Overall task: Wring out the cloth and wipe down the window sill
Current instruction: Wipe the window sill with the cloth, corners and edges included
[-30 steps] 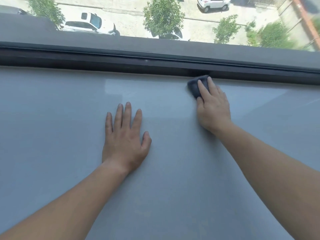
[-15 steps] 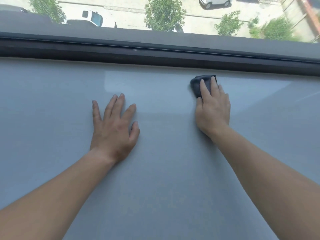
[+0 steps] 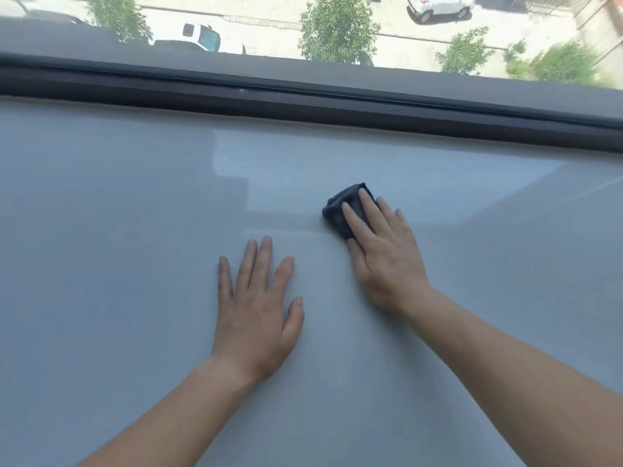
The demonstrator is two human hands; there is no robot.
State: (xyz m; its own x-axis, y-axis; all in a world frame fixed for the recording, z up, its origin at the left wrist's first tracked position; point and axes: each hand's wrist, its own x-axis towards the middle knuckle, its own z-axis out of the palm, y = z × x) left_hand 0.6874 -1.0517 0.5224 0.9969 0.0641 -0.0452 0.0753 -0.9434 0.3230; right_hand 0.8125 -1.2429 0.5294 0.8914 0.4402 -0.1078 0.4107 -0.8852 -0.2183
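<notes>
A small dark grey cloth [image 3: 337,210], folded into a pad, lies on the wide pale grey window sill [image 3: 118,230]. My right hand [image 3: 384,254] presses flat on it, fingers stretched over the cloth, so only its far left part shows. My left hand [image 3: 256,305] rests palm down on the bare sill, fingers spread, a little nearer to me and to the left of the cloth. It holds nothing. Both forearms reach in from the bottom edge.
A dark window frame [image 3: 303,99] with a groove runs along the far edge of the sill. Behind the glass lie a street, trees and parked cars far below. A glossy patch [image 3: 269,170] shows on the sill beyond my hands.
My right hand has drawn the cloth back from the window frame toward me, onto the middle of the sill. My left hand now lies closer to the right hand.
</notes>
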